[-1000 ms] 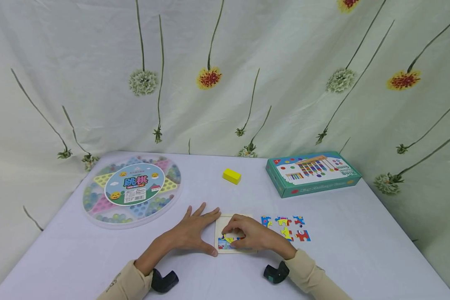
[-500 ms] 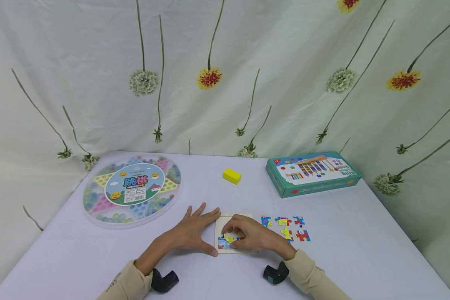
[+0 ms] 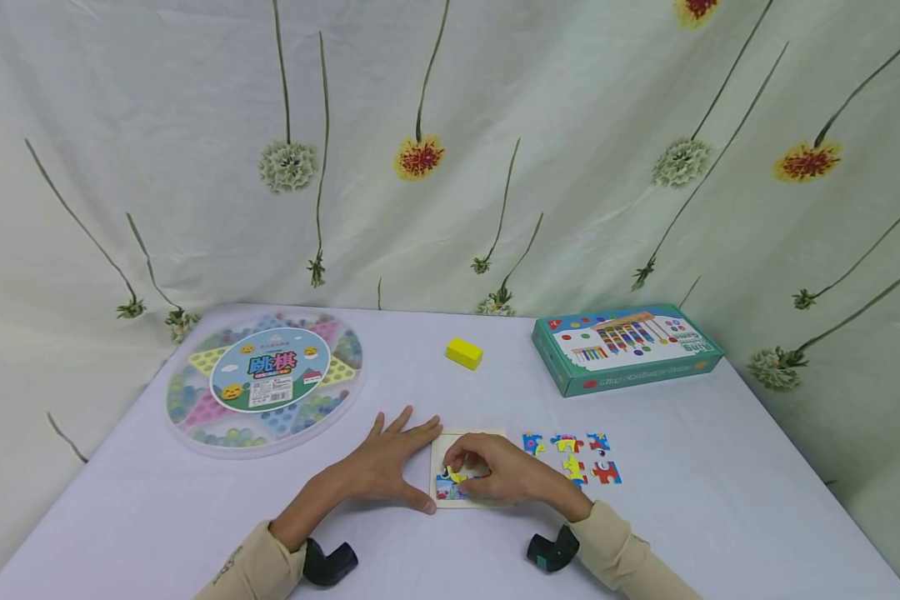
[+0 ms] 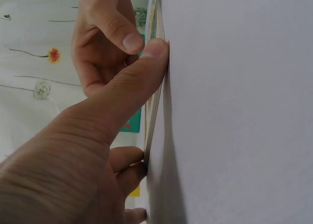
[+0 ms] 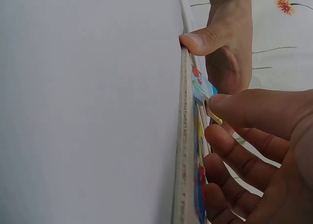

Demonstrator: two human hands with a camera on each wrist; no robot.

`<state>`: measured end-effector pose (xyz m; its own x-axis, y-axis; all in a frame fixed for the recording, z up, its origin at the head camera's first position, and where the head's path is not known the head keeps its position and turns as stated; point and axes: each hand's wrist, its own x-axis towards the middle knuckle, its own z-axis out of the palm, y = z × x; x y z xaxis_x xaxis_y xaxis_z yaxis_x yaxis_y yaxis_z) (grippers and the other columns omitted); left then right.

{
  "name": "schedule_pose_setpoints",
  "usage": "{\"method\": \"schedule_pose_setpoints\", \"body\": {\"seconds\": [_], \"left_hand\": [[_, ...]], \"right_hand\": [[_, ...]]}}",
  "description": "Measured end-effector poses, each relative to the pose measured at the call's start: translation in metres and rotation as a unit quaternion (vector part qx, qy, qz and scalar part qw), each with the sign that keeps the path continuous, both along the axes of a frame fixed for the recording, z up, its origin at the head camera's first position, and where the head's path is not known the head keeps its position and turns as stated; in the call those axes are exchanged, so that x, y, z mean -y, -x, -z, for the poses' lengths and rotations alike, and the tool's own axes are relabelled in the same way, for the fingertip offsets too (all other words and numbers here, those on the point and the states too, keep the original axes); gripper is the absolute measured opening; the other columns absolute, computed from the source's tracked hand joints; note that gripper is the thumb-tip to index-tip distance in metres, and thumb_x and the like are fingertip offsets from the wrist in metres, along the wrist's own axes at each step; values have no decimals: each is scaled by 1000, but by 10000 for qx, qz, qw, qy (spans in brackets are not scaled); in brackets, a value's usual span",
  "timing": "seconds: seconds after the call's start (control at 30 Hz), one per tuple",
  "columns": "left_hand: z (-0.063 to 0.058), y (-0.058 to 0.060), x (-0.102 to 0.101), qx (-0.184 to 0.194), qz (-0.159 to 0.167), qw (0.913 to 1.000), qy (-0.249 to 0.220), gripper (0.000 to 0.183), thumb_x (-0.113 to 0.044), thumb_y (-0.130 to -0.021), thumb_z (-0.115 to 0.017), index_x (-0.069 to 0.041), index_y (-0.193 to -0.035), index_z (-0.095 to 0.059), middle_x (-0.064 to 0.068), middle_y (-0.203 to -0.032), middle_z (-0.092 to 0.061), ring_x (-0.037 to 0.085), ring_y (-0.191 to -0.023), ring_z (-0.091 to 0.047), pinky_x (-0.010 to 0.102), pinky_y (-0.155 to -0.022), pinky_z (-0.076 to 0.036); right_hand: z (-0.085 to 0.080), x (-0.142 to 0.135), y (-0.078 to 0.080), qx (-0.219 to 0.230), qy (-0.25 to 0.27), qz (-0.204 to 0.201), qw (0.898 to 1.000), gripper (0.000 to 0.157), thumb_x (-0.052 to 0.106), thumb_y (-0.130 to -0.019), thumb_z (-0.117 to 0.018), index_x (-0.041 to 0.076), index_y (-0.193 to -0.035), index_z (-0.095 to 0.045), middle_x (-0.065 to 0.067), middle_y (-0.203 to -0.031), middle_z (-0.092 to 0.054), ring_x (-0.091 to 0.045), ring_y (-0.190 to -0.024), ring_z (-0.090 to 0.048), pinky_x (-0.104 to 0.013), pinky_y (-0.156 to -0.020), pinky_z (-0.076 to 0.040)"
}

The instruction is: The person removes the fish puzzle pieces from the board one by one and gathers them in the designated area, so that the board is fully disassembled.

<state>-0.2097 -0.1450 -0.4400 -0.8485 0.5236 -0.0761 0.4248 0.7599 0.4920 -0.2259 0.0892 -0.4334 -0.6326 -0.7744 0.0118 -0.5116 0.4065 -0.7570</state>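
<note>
A wooden puzzle tray lies at the front middle of the table, with colourful pieces fitted along its near side. My left hand rests at the tray's left with fingers spread, thumb against the near left corner. Over the tray, my right hand pinches a small puzzle piece between thumb and fingers; only its thin yellow edge shows in the right wrist view. Part of the tray is hidden beneath that hand. Loose puzzle pieces lie in rows to the right, some partly behind the right wrist.
A yellow block sits behind the tray. The round Chinese checkers set occupies the back left, and a green game box the back right. A flowered cloth hangs behind the table.
Both hands stay in nearly the same places. The fingers of the right hand shift only very slightly over the tray.
</note>
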Motion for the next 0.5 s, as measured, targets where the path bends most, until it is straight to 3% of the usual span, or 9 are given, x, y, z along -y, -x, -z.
{"method": "schedule_pose_setpoints", "body": {"seconds": [0.2,0.5], "left_hand": [[0,0,0,-32,10,10000,-19,106,-61,-63,-80,-13,-148,-38,1,-156,-31,37,-147,-6,65,-112,5],[-1,-1,0,-28,-10,10000,19,106,-60,-63,-80,-13,-148,-38,0,-156,-30,37,-147,-6,64,-112,5]], "right_hand": [[1,2,0,172,99,33,9998,27,2,-85,-69,13,-108,-61,9,-94,-59,-11,-89,-56,-21,-84,-50],[2,4,-2,86,192,75,9998,27,0,-86,-66,13,-108,-61,9,-93,-60,-8,-88,-56,-21,-81,-50]]}}
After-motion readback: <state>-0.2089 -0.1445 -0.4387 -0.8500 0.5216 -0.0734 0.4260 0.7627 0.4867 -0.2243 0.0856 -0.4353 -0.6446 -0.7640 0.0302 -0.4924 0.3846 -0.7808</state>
